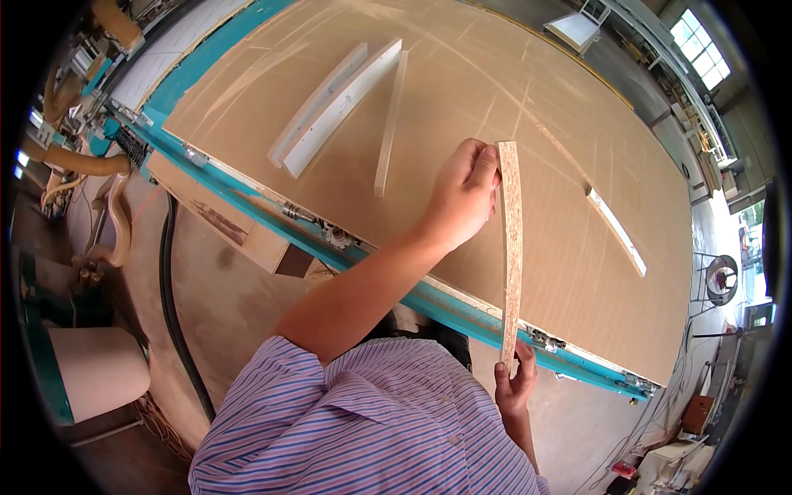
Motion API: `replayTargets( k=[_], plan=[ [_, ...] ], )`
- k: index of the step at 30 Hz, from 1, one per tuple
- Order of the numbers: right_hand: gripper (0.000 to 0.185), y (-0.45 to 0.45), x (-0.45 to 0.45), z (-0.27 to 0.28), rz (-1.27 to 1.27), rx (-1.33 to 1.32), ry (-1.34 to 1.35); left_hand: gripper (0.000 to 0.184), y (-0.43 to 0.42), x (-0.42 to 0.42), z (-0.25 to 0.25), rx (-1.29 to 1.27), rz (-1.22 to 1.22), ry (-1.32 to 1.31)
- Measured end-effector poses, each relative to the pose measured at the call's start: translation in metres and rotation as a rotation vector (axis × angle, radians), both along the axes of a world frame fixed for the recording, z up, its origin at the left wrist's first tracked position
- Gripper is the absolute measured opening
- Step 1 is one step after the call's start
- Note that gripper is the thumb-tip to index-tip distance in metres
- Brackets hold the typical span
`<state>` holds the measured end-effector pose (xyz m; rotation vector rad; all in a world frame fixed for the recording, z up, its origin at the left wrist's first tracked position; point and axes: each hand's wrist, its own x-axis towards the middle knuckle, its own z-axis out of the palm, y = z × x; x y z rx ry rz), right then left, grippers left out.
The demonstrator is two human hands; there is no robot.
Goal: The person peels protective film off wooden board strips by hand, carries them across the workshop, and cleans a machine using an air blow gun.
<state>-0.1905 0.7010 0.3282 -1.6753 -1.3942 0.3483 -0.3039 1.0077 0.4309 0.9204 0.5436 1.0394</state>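
At two o'clock we see a gridded window (700, 48); at three, a round dark-rimmed object (722, 276). For us, a black hose (165, 272) curves from nine towards eight, near a pale green-edged cylinder (103, 375).

Before me stands the table (470, 320), a sheet (569, 272) lying across its top. On the sheet, ahead and to my left, two boards (338, 120) lie side by side, with a slat (390, 124) just right of them. Well apart, over to the right, lies an offcut (617, 231). Between slat and offcut I hold a strip (512, 239) across the table's near edge, my left hand (469, 188) at its far end, my right hand (515, 381) at its near end. To my left hangs a hose (167, 289).
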Motion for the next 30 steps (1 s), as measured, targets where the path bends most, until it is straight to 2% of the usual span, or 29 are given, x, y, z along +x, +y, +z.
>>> replayTargets(
  k=[5,8,17,30],
  plan=[
    [0.047,-0.001,0.003,-0.001,0.019,0.006,-0.018,0.021,0.001,-0.013,0.011,-0.087,-0.025,-0.07],
    [0.048,-0.002,0.004,-0.004,0.033,0.025,-0.038,0.021,0.001,-0.016,0.018,-0.109,-0.005,-0.002],
    [0.049,-0.007,0.009,-0.005,0.008,-0.015,-0.09,0.015,0.004,-0.017,0.013,-0.027,0.045,0.093],
    [0.049,-0.01,0.008,-0.001,-0.004,-0.015,-0.106,0.011,0.003,-0.015,0.012,-0.022,-0.039,0.021]
  ],
)
